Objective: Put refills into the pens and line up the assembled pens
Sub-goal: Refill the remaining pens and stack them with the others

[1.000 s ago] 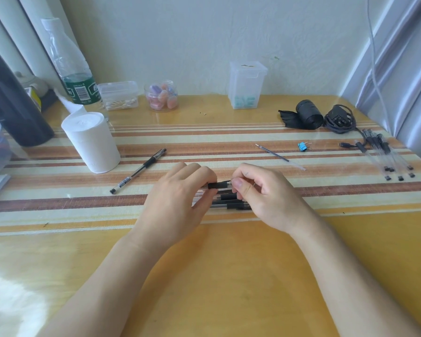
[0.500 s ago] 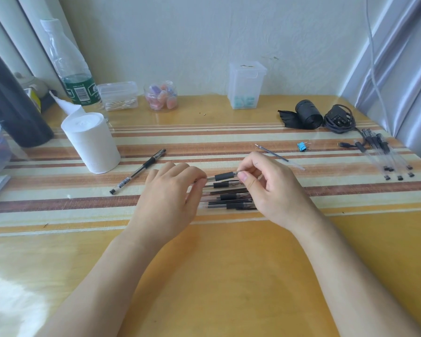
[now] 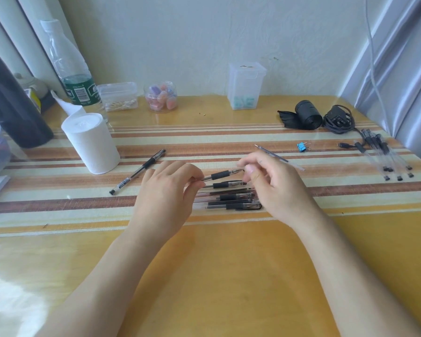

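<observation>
At the centre of the frame, the left hand [image 3: 167, 190] and right hand [image 3: 275, 188] each pinched one end of a pen [image 3: 220, 175], held just above a row of pens [image 3: 229, 198] lying on the table [image 3: 229, 263]. A refill [image 3: 277, 156] lay beyond the right hand, and a lone pen [image 3: 137, 171] lay left of centre, beside a paper roll [image 3: 91, 142].

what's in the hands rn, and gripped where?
One black-grip pen, held above the row of pens. Left hand pinches the clear barrel end; right hand fingertips hold the tip end.
</observation>
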